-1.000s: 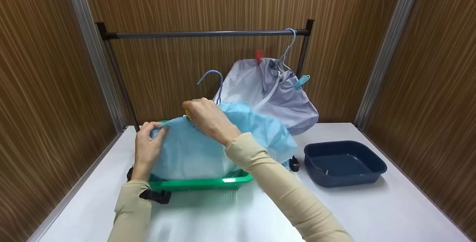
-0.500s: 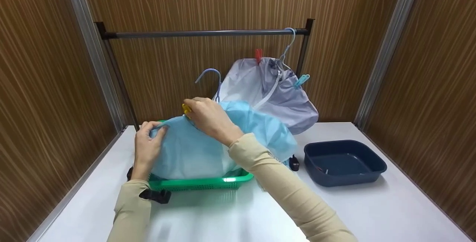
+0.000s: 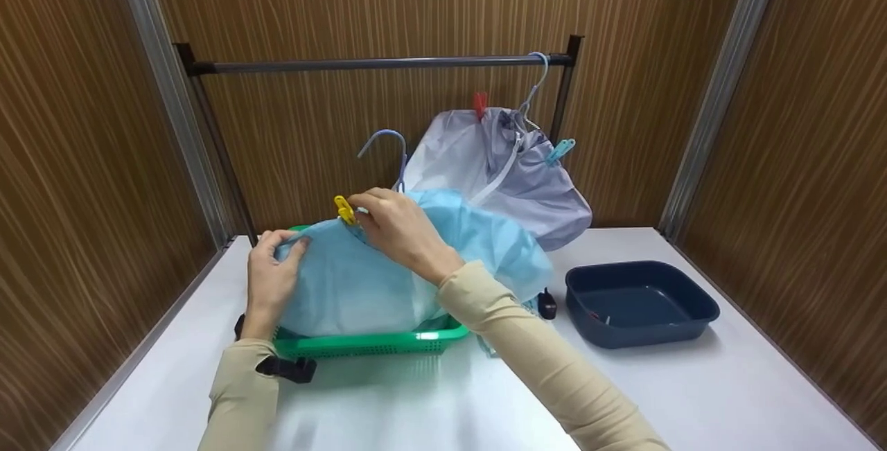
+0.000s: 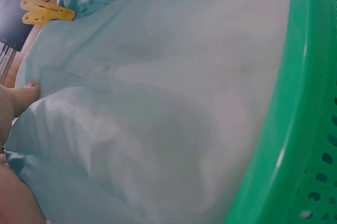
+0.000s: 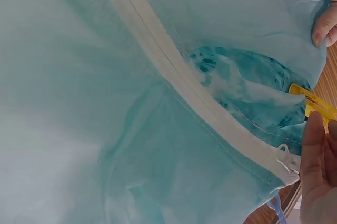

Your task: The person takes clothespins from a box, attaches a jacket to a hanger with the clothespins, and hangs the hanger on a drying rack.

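A light blue zip-up jacket (image 3: 346, 285) with a white zip spreads over the green basket (image 3: 374, 347), and a blue hanger (image 3: 388, 134) sticks up from its neck. My left hand (image 3: 270, 281) pinches the jacket's upper left edge between thumb and fingers. A yellow clothespin (image 3: 344, 210) is clipped on the jacket near its patterned neckline, as the left wrist view also shows. My right hand (image 3: 405, 233) is just right of the clothespin, its loosely bent fingers apart from it. In the right wrist view its fingers (image 5: 314, 150) lie beside the zip pull (image 5: 287, 161).
Behind stands a dark clothes rack (image 3: 381, 64). A lavender jacket (image 3: 457, 153) hangs at its right end, with a red clothespin (image 3: 480, 105) and a light blue clothespin (image 3: 560, 151). A navy tub (image 3: 644, 334) with small items inside sits on the right of the white table (image 3: 748, 388).
My right hand has let go of the yellow clothespin and moved slightly right, so more of the clothespin shows. The hanger hook has shifted a little left. My left hand keeps its pinch.
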Available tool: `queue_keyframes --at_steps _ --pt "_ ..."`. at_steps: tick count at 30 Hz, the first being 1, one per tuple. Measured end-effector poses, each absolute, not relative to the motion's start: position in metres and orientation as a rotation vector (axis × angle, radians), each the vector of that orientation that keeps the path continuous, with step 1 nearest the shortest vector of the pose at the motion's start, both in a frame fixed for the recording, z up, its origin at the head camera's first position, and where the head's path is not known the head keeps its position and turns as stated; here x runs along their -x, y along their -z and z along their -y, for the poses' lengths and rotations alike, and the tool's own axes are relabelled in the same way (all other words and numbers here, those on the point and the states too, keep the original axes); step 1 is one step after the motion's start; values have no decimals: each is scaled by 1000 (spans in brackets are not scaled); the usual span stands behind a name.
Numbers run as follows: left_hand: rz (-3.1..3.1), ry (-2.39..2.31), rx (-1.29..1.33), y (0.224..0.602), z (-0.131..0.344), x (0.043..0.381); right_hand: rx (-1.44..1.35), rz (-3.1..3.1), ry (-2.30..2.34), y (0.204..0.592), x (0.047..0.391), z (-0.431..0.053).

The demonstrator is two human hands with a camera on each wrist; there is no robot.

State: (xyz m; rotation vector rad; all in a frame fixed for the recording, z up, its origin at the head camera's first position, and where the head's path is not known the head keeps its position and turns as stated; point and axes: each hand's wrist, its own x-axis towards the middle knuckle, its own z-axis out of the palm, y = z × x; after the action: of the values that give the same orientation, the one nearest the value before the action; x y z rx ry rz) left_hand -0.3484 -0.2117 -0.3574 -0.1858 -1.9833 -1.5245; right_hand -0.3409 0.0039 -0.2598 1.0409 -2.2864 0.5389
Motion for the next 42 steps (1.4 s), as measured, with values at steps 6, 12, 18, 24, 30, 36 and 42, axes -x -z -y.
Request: queue_keyframes --at_steps 6,12,18,24,30,36,42 --pt "1977 1536 196 355 211 348 -1081 2212 -549 265 340 -13" --pt "1996 1550 185 356 212 348 -1096 2160 -584 268 339 -20" --pt "1981 1555 171 359 216 348 -1114 2072 -595 272 340 -31" --pt "1984 1532 163 361 217 345 -1129 1946 -656 282 343 -46" --pt "1990 1526 162 362 217 345 -1105 1894 -632 294 344 -71" --pt "1990 1541 169 365 216 345 -1056 1926 -630 310 345 -96" --pt "1995 1549 158 366 215 344 -1027 1963 -621 320 346 -117"
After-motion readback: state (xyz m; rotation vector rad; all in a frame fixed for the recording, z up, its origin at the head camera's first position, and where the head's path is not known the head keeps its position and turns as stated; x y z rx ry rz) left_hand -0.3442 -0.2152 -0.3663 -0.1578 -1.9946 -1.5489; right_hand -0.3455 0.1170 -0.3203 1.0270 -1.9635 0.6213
